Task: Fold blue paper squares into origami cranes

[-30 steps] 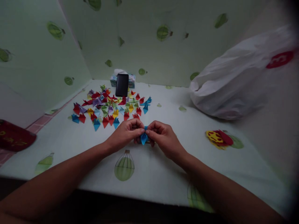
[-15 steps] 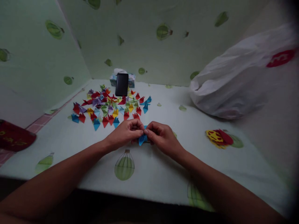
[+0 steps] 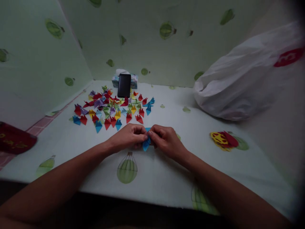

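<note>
A small piece of folded blue paper (image 3: 146,144) is pinched between my two hands just over the table, with a pointed end hanging toward me. My left hand (image 3: 130,135) grips it from the left, thumb against curled fingers. From the right, my right hand (image 3: 165,138) pinches it too, the thumbs nearly meeting. Part of the paper is hidden behind the fingers. Beyond my hands lie many folded paper cranes (image 3: 112,121) in red, blue, yellow, green and purple, spread in a loose pile.
A dark phone (image 3: 124,86) leans on a tissue box (image 3: 134,82) at the back. On the right, a white plastic bag (image 3: 228,86) stands against the wall, with red and yellow cut-out pieces (image 3: 220,139) in front. A dark red object (image 3: 16,140) sits at the left edge.
The blue paper has turned slightly between my fingers, its point now lower and more upright. Both hands stay almost in place, fingertips shifted a little.
</note>
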A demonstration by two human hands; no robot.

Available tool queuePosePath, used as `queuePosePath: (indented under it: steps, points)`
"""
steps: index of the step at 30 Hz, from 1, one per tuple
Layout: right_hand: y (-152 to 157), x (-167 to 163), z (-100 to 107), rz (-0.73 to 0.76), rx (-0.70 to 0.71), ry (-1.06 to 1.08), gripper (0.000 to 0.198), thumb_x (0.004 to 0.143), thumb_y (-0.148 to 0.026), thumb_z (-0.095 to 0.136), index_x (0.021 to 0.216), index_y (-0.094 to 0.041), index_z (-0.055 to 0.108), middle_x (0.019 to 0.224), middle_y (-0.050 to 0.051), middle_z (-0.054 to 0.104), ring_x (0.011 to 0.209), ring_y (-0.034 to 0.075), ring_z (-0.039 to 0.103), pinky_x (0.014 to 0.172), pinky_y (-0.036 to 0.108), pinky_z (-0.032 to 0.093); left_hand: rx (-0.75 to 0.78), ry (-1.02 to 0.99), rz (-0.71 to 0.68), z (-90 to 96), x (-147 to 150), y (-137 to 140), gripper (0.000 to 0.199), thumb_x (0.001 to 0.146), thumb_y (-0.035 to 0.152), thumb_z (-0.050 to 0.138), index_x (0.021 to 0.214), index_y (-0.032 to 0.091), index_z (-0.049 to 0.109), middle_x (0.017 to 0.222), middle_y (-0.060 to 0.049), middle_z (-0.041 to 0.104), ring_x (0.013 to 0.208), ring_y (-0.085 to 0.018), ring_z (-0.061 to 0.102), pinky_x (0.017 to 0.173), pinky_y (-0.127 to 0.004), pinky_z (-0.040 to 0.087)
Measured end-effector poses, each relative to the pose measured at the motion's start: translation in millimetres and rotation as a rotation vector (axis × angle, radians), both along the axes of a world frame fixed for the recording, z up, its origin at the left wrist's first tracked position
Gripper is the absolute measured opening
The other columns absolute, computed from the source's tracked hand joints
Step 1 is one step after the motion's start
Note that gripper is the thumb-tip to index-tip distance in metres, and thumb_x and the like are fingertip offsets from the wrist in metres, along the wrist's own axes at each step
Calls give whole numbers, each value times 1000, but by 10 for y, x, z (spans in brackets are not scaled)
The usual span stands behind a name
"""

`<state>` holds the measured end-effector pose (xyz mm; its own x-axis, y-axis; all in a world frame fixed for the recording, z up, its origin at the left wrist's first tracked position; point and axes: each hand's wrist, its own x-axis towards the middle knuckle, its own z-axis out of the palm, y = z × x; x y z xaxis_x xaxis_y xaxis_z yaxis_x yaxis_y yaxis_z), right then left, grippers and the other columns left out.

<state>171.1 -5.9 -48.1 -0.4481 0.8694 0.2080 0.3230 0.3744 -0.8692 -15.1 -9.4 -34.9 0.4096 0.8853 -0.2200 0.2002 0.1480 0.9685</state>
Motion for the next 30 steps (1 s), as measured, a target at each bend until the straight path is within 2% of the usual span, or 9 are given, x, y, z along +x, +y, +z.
queuePosePath:
  steps: [3, 6, 9, 12, 18, 21, 26, 30]
  points:
    - [14, -7, -15, -6, -193, 151, 31, 93, -39, 55, 68, -20, 54, 58, -1, 58, 51, 12, 52, 53, 26, 40, 54, -18, 71, -23, -4, 6, 19, 70, 29, 74, 72, 14, 62, 58, 2, 59, 49, -8, 51, 48, -20, 40]
    - [16, -26, -27, 14, -425, 330, 29, 85, -45, 65, 75, -20, 55, 59, -3, 59, 47, 11, 52, 48, 25, 43, 168, -15, 158, -52, -5, -5, 19, 74, 31, 71, 77, 15, 62, 62, 2, 58, 50, -8, 48, 48, -20, 38]
    - [5, -48, -40, 63, -629, 444, 32, 76, -45, 75, 76, -20, 55, 59, -4, 60, 45, 10, 52, 45, 24, 44, 297, 13, 228, -61, 7, -33, 16, 78, 31, 67, 79, 16, 62, 63, 3, 54, 52, -8, 45, 48, -21, 37]
    - [-8, -65, -54, 64, -745, 510, 32, 73, -42, 78, 77, -19, 55, 58, -4, 61, 44, 9, 52, 42, 22, 44, 425, 42, 277, -54, 32, -67, 13, 80, 29, 66, 78, 17, 61, 69, 2, 55, 56, -9, 47, 51, -22, 39]
    - [-30, -82, -55, 74, -823, 555, 32, 71, -40, 80, 78, -19, 57, 56, -5, 61, 41, 9, 52, 39, 20, 43, 653, 99, 297, -68, 59, -112, 7, 83, 21, 62, 76, 18, 61, 74, 1, 55, 64, -11, 51, 60, -24, 43]
    - [-37, -83, -49, 91, -838, 536, 29, 71, -39, 79, 71, -17, 59, 53, -3, 60, 42, 9, 53, 39, 20, 42, 721, 124, 290, -78, 62, -125, 8, 84, 17, 61, 77, 18, 60, 74, 1, 55, 65, -11, 51, 60, -24, 42]
    - [-40, -82, -44, 57, -798, 517, 31, 71, -38, 77, 61, -17, 57, 52, -2, 60, 40, 8, 51, 39, 20, 40, 734, 153, 270, -83, 60, -127, 8, 86, 17, 61, 78, 18, 59, 75, 1, 54, 64, -10, 51, 59, -23, 41]
    - [-48, -85, -39, 35, -728, 511, 31, 75, -41, 76, 66, -18, 57, 53, -3, 60, 42, 9, 52, 40, 20, 41, 756, 171, 287, -98, 56, -118, 7, 88, 18, 60, 81, 19, 58, 77, 1, 54, 65, -11, 52, 60, -24, 42]
